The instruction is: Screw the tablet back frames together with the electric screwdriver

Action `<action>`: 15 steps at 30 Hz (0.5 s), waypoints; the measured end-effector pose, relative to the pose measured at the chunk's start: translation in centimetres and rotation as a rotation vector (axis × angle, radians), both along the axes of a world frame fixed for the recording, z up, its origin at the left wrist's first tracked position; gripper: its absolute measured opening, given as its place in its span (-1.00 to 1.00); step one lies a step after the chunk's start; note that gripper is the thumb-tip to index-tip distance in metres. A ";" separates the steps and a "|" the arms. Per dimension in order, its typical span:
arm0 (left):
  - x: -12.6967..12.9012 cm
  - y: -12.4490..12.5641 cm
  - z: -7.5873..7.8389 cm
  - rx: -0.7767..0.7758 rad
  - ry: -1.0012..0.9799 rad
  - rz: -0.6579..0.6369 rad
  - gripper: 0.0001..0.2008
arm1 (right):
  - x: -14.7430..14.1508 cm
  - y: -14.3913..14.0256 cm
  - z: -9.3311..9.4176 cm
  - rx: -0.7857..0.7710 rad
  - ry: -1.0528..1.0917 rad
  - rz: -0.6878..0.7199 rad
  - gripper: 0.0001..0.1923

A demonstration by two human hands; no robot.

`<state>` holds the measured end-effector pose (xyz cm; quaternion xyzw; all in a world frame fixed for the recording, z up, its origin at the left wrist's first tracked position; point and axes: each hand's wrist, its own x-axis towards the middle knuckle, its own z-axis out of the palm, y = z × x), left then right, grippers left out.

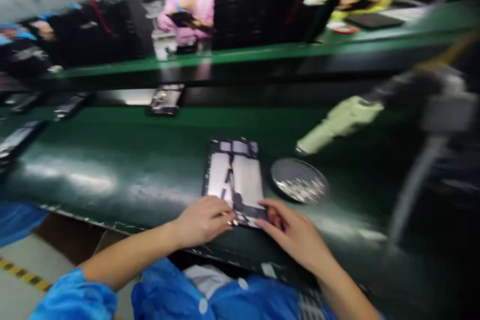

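An opened tablet (247, 175), with pale panels and dark cables inside, lies on the green bench close in front of me. My left hand (204, 219) rests over its lower left corner, with thumb and fingertips pinched together; whatever they hold is too small to make out. At the lower right edge, my right hand (287, 225) grips the tablet between thumb and forefinger. Just right of the tablet stands a round dish (299, 180) heaped with small shiny metal pieces that look like screws.
A pale green electric screwdriver (337, 125) hangs over the dish, near a grey stand (420, 180) at right. Another opened device (166, 100) sits farther back, and several more lie at left. Across the raised green shelf (243, 55) are co-workers, one in pink (189, 5).
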<state>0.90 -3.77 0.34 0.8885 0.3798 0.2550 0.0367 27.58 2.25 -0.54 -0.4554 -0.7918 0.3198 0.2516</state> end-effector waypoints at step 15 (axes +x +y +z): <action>-0.2 -0.5 0.6 0.009 -0.073 0.029 -0.74 | -1.0 -0.9 1.2 -0.095 0.022 -0.002 -0.70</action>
